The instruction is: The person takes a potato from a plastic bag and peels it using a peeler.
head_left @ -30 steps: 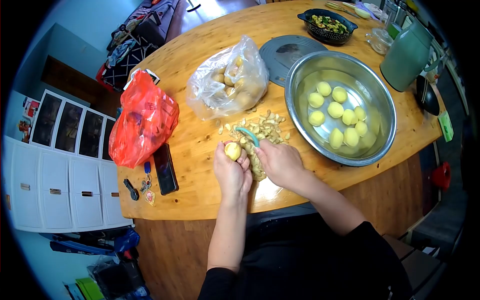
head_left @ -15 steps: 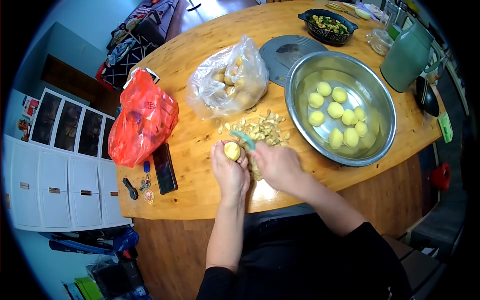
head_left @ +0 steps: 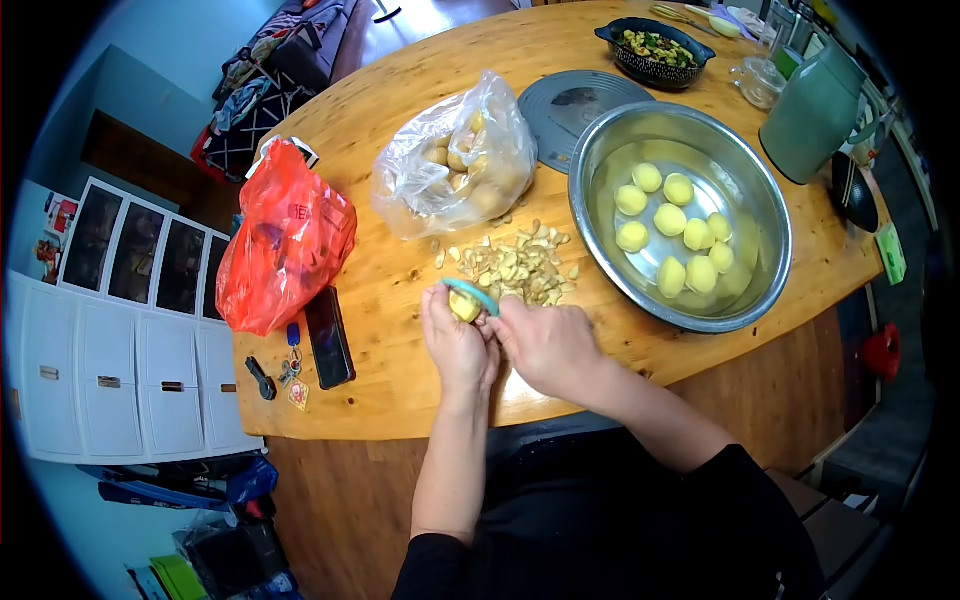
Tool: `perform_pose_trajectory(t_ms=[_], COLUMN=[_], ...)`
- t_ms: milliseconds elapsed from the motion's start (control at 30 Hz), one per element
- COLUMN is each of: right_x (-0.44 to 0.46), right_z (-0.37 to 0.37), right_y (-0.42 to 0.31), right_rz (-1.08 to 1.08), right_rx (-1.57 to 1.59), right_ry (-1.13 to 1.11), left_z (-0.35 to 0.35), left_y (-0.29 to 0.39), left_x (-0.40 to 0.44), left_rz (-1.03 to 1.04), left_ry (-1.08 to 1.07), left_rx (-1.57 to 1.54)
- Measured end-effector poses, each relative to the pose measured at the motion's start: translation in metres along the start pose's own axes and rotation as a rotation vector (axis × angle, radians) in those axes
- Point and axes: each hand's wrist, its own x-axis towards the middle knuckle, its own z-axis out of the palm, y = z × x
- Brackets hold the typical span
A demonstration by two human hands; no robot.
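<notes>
My left hand is closed around a small, mostly peeled potato with a yellow surface. In my right hand is a teal peeler, its head lying across the top of the potato. A heap of peelings lies on the wooden table just beyond my hands. To the right, a large steel bowl holds several peeled potatoes in water. Beyond the peelings, a clear plastic bag contains several unpeeled potatoes.
At the left are a red plastic bag, a black phone and keys. A grey round mat lies partly behind the bowl. Farther back are a dish of food and a green jug.
The peeler has moved left with my right hand, from beside the potato to across its top. My left hand has shifted only slightly and keeps hold of the potato.
</notes>
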Motion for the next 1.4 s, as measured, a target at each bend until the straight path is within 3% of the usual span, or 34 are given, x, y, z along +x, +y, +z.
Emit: perform_pose_trajectory(t_ms=[67,267,367,467,567,800,900,1133,1200,1300,1400], right_x=[0.008,0.005,0.002,-0.002,-0.007,-0.009,0.002,0.002,0.005,0.005,0.007], right_z=[-0.005,-0.011,-0.014,-0.016,-0.011,-0.002,-0.006,-0.013,-0.015,0.015,0.023], right_y=[0.008,0.011,0.007,-0.003,-0.008,-0.009,0.001,0.006,0.001,0.0,-0.009], right_rz=[0.119,0.123,0.112,0.036,-0.04,-0.07,0.111,0.179,0.189,0.269,0.289], right_rx=[-0.019,0.152,0.152,0.107,0.05,0.009,-0.06,0.179,0.441,1.022,1.166], right_ry=[-0.065,-0.032,-0.014,0.006,0.023,-0.009,-0.113,-0.068,-0.047,-0.083,0.023], left_z=[-0.011,-0.015,-0.006,-0.019,-0.012,-0.013,-0.008,-0.004,-0.004,-0.006,-0.01], left_y=[0.004,0.011,0.015,0.008,0.007,0.0,0.008,0.014,0.011,-0.008,-0.006], left_x=[0.001,0.007,0.005,0.007,0.004,0.006,-0.001,0.002,0.001,0.006,0.003], left_rz=[-0.078,-0.212,-0.211,-0.12,-0.05,0.28,0.119,0.055,0.085,0.613,0.513], left_ry=[-0.108,-0.206,-0.11,-0.188,0.013,0.131,0.109,0.02,0.022,0.06,0.018], left_rx=[-0.07,-0.218,-0.168,-0.094,0.108,0.463,0.355,0.281,0.287,0.7,0.71])
